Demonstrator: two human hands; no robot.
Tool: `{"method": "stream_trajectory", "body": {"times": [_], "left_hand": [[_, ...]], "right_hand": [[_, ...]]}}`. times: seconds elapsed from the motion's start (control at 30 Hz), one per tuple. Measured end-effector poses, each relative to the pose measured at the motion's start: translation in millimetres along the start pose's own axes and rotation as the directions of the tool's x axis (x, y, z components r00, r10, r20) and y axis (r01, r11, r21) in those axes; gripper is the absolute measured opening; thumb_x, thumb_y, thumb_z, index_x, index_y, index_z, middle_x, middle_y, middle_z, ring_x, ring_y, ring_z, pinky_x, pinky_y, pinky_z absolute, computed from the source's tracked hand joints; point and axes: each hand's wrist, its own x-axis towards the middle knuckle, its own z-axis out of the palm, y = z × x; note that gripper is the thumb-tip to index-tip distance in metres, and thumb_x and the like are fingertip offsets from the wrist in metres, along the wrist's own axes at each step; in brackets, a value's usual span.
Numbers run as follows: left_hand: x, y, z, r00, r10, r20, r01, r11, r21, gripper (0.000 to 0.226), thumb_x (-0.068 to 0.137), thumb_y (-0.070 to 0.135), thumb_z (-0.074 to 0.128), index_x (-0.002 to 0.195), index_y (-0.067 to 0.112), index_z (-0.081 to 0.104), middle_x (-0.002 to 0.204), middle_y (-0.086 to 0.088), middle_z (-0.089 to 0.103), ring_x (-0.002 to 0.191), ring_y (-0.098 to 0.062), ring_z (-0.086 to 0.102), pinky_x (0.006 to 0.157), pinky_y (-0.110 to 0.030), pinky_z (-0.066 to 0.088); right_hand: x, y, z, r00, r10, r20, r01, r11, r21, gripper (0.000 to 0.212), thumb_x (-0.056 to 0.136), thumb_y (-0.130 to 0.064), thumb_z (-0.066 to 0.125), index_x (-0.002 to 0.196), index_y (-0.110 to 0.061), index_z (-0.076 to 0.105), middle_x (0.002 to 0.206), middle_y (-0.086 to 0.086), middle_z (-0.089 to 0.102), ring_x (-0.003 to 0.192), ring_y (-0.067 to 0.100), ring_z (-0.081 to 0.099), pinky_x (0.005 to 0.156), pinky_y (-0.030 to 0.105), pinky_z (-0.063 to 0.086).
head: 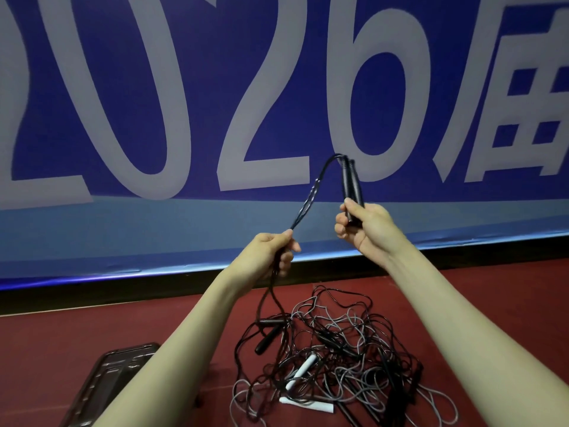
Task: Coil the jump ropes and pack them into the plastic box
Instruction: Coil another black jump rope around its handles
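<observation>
1. Nearest you: the plastic box (101,383) sits on the red floor (462,303) at lower left, partly behind your left forearm; no coiled rope visible in it.
2. Beside it, a tangled pile of ropes (332,349), black and grey cords with white handles (300,372), not yet coiled.
3. Your left hand (277,251) grips the black rope (311,192) doubled.
4. Your right hand (363,226) holds both black handles (351,183) upright.
5. Behind: blue banner (215,87).
6. Judgement: first coil barely started; nearly everything remains.
</observation>
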Motion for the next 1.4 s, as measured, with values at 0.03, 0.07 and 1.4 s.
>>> {"method": "stream_trajectory", "body": {"times": [0.03,0.07,1.4], "left_hand": [[-0.8,0.3,2.2,0.998,-0.039,0.041,0.042,0.996,-0.08,0.035,0.103,0.029,0.04,0.078,0.01,0.055,0.054,0.004,0.034,0.047,-0.011,0.034,0.048,-0.021,0.036],[-1.4,0.5,4.5,0.995,-0.067,0.076,0.075,0.991,-0.109,0.035,0.104,0.029,0.039,0.077,0.012,0.052,0.054,0.005,0.031,0.046,-0.01,0.032,0.047,-0.02,0.035],[-5.5,21.3,0.5,0.628,0.777,0.05,-0.274,0.161,0.948,0.02,0.093,0.03,0.058,0.083,0.012,0.06,0.098,0.001,0.052,0.068,-0.013,0.04,0.048,-0.022,0.027]], "right_hand": [[1.0,-1.1,1.9,0.998,-0.006,-0.064,0.01,0.999,0.05,0.021,0.103,-0.017,0.046,0.084,-0.009,0.049,0.062,0.005,0.051,0.052,0.016,0.054,0.052,0.024,0.048],[2.3,-1.6,2.8,0.993,-0.011,-0.115,0.019,0.997,0.07,0.022,0.103,-0.017,0.046,0.084,-0.008,0.05,0.062,0.005,0.052,0.056,0.017,0.058,0.055,0.025,0.05],[-16.0,2.9,10.3,0.867,0.327,0.376,0.113,0.605,-0.788,0.009,0.094,-0.012,0.058,0.086,-0.015,0.056,0.062,-0.001,0.041,0.047,0.012,0.033,0.044,0.023,0.026]]}}
